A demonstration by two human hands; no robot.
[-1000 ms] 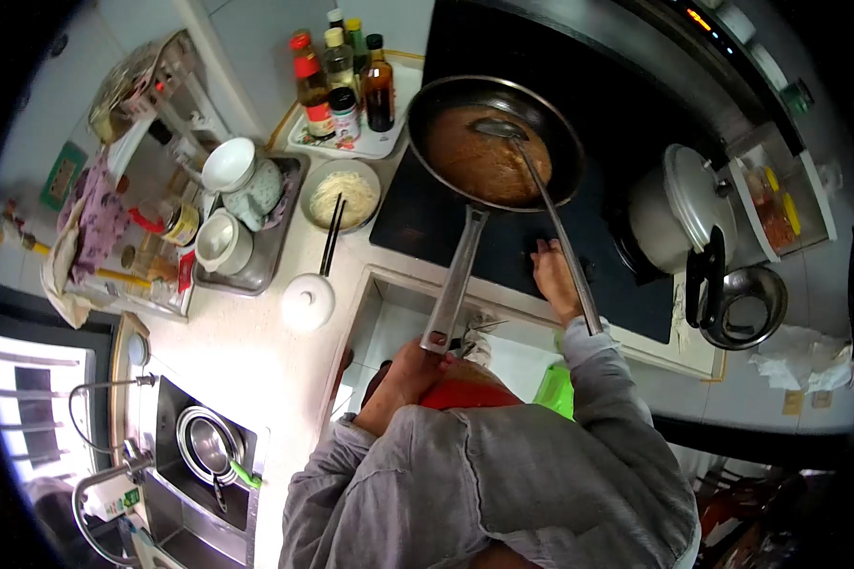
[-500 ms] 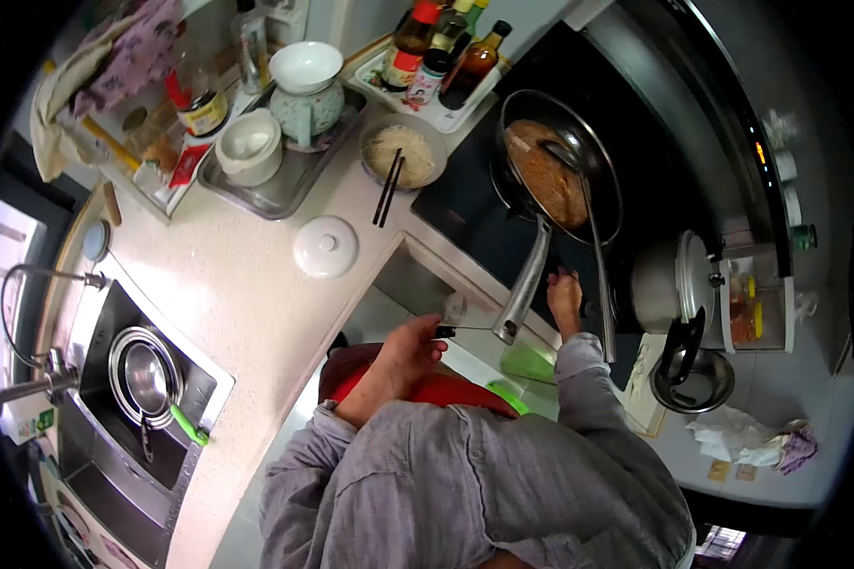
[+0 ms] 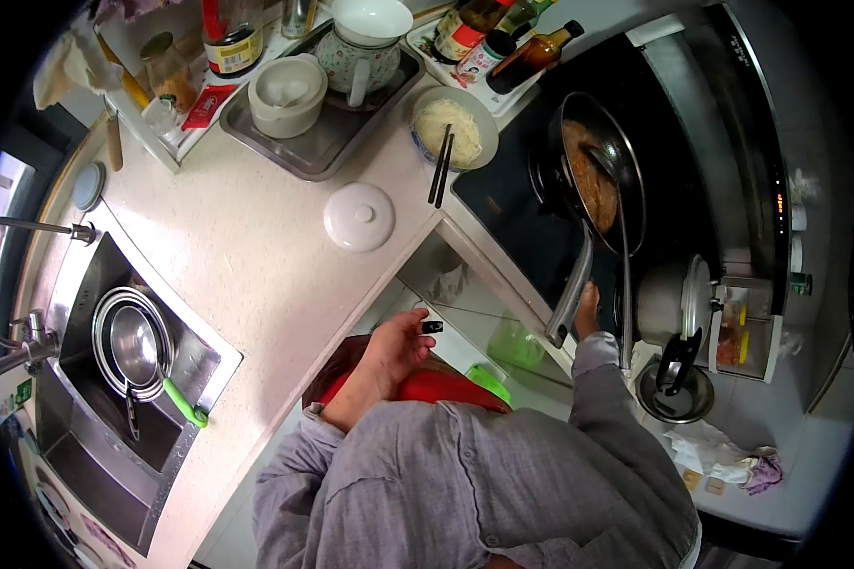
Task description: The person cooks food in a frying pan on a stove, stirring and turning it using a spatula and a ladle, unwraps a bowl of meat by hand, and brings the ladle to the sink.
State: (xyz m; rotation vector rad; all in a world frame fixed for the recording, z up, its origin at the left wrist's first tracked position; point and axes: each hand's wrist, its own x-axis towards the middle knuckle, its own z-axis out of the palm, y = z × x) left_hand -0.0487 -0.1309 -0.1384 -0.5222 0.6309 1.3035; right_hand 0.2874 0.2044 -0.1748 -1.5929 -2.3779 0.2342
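My left hand (image 3: 400, 346) is in front of my body, its fingers closed on a small black object (image 3: 432, 327) whose kind I cannot make out. My right hand (image 3: 587, 305) is low at the front of the black cooktop (image 3: 503, 223), beside the wok handle (image 3: 572, 284), which partly hides it; its fingers do not show clearly. On the cooktop, the dark wok (image 3: 628, 156) holds a reddish-brown sauce (image 3: 590, 175). A long-handled metal ladle (image 3: 624, 275) rests in it, its handle reaching out over the rim near my right forearm.
A bowl of pale noodles (image 3: 487, 133) with chopsticks (image 3: 440, 171) stands left of the cooktop, near a white lid (image 3: 359, 217). Further left is a sink (image 3: 76, 379) with metal bowls and a strainer. A pot (image 3: 662, 299) and metal bowl (image 3: 697, 389) stand right.
The view has shifted, so the wok and cooktop sit further right. My right hand has drawn in behind the wok handle. My left hand still holds the black object; the wok and ladle stay together.
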